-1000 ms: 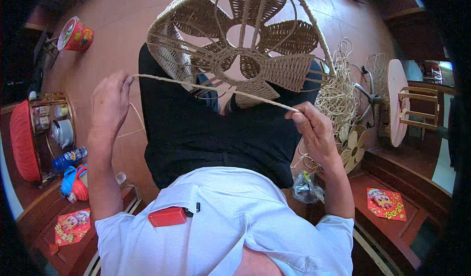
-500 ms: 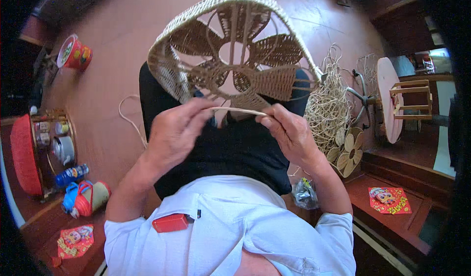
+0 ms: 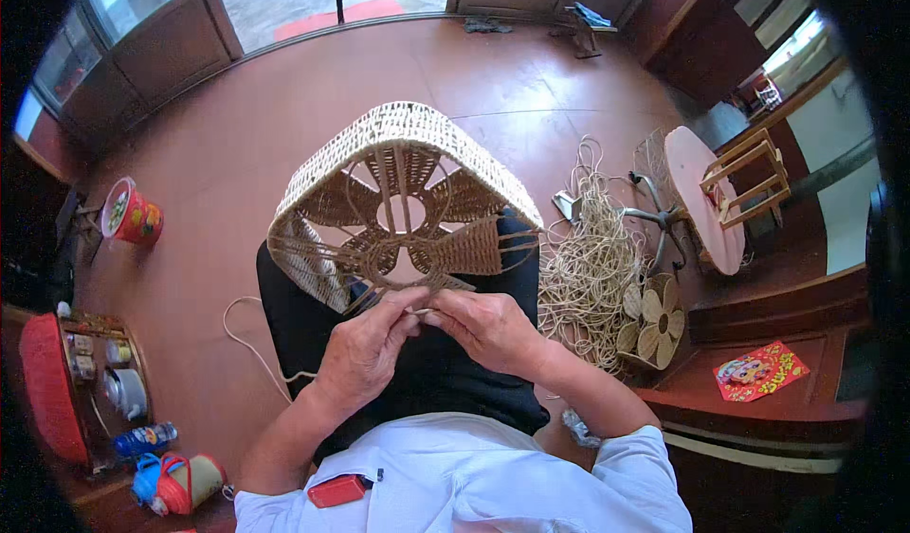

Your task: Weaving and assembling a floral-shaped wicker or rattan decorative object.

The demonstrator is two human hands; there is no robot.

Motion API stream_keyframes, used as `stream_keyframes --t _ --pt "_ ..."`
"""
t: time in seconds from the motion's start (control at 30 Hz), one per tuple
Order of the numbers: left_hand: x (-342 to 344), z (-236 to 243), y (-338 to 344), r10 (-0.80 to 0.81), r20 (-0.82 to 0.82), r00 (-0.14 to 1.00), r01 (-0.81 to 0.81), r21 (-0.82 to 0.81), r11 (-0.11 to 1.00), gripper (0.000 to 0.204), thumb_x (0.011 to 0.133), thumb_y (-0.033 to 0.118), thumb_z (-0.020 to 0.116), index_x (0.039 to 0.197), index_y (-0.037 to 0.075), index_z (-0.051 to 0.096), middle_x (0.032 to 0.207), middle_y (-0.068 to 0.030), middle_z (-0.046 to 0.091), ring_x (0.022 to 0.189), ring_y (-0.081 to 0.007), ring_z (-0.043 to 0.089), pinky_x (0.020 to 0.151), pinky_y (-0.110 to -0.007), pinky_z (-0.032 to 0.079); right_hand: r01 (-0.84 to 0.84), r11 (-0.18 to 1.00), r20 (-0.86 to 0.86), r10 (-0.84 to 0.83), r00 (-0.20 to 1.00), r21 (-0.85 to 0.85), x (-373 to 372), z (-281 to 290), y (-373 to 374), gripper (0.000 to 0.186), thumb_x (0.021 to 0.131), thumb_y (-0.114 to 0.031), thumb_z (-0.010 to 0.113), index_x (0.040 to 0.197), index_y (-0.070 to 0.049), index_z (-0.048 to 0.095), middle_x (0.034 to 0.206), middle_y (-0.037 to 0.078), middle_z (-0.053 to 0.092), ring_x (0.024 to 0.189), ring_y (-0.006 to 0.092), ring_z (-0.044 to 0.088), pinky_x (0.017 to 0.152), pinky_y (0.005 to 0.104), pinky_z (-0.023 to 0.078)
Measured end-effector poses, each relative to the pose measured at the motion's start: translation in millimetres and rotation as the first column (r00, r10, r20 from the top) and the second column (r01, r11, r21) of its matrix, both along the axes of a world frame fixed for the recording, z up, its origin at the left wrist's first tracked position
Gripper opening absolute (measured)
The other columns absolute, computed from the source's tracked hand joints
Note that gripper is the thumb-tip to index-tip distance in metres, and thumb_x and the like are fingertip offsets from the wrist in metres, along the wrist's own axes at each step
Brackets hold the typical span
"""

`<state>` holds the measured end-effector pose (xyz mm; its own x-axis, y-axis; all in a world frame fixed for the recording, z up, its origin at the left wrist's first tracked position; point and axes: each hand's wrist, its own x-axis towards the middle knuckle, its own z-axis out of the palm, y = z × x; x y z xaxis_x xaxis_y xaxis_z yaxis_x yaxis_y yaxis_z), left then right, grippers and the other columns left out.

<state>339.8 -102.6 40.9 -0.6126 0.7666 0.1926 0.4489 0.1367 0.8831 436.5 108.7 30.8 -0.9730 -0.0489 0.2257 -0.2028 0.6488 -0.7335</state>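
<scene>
"So, how did things stand?"

"My left hand [image 3: 365, 348] and right hand [image 3: 488, 329] were together above my lap, fingertips nearly meeting, both pinching a short bit of pale cord [image 3: 423, 314]."

"And the woven basket [image 3: 417, 124]?"

"At twelve o'clock from my hands, by my knees, its hollow side toward me, with petal shapes worked into it. Its near edge was close to my fingers; whether they touched it, I couldn't tell. A few bare stakes [image 3: 517, 243] stuck out toward two."

"Anything farther off?"

"A loose strand [image 3: 250, 347] curled on the floor at nine. A tangled heap of cord [image 3: 592, 287] lay between two and three, with woven flower pieces [image 3: 676, 324] beside it at three. Beyond, at two, was a round pink board [image 3: 697, 192]. Well across the other way, a red bucket [image 3: 142, 222] stood near ten and a blue bottle [image 3: 145, 440] lay at eight."
</scene>
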Motion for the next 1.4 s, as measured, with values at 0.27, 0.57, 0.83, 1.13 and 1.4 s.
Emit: stream_keyframes --t 0.27,0.57,0.83,1.13,1.4 --pt "-39 6 -19 0.271 -0.127 0.954 -0.289 -0.163 0.943 0.017 0.106 0.003 0.065 0.119 -0.002 0.075 0.086 -0.0126 0.075 0.078 -0.0174 0.074 0.072 -0.034 0.059 0.217 0.976 -0.090 -0.219 0.971 -0.031 -12 -8 26 0.013 0.106 -0.013 0.069 0.115 -0.004 0.074 0.102 0.020 0.076 0.096 0.0408 0.076 0.079 0.0458 0.061" --pt "-73 25 -7 0.601 -0.261 0.756 -0.596 0.105 0.796 0.006 0.100 0.009 0.078 0.104 0.005 0.074 0.086 -0.0104 0.073 0.074 -0.0202 0.071 0.068 -0.035 0.055 0.300 0.953 -0.325 -0.268 0.907 0.050 -56 30 8 0.014 0.099 -0.009 0.077 0.113 -0.008 0.077 0.097 0.012 0.072 0.087 0.0316 0.073 0.077 0.0422 0.059" --pt "-75 15 12 0.534 -0.537 0.654 -0.499 0.225 0.837 0.013 0.096 0.004 0.077 0.109 0.005 0.076 0.094 -0.0126 0.073 0.080 -0.0284 0.073 0.072 -0.040 0.058 0.347 0.859 -0.435 -0.166 0.885 0.378 -91 28 -5 0.028 0.099 -0.012 0.072 0.127 -0.011 0.071 0.095 0.009 0.065 0.085 0.0295 0.069 0.076 0.0427 0.057" --pt "-93 4 35 0.441 -0.524 0.729 -0.415 0.176 0.893 0.016 0.098 0.006 0.073 0.113 0.008 0.076 0.100 -0.0134 0.077 0.092 -0.0329 0.077 0.079 -0.042 0.060 0.429 0.679 -0.436 -0.176 0.883 0.595 -100 26 -2 0.043 0.096 -0.012 0.068 0.139 -0.004 0.064 0.089 0.007 0.069 0.079 0.0247 0.074 0.069 0.0390 0.061" --pt "-94 2 32 0.478 -0.374 0.795 -0.456 0.151 0.877 0.012 0.100 0.007 0.070 0.112 0.008 0.072 0.100 -0.0144 0.078 0.093 -0.0360 0.077 0.079 -0.045 0.059 0.354 0.717 -0.282 -0.225 0.933 0.600 -126 21 3 0.011 0.097 -0.014 0.069 0.102 -0.006 0.065 0.088 0.015 0.076 0.083 0.0348 0.078 0.074 0.0469 0.063"
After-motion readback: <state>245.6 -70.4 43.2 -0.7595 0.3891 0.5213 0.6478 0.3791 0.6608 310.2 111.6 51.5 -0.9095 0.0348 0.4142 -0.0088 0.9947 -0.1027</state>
